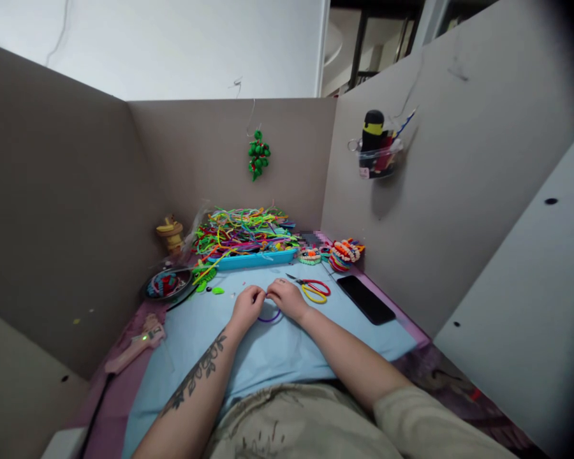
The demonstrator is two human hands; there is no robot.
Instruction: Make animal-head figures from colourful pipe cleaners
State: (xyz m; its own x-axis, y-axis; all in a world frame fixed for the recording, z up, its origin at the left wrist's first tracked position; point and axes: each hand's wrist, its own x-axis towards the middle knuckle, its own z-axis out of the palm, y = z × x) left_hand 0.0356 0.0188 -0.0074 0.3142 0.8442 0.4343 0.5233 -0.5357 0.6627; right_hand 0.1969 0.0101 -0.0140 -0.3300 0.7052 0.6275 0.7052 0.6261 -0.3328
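Observation:
My left hand and my right hand meet over the light blue mat, fingertips pinched together on a purple pipe cleaner that curves into a loop beneath them. Red and yellow scissors lie just right of my right hand. A black phone lies flat further right.
A blue tray heaped with coloured pipe cleaners stands at the back. A dark bowl and a pink glue gun are on the left. Finished colourful pieces sit at the back right. Cardboard walls enclose the desk.

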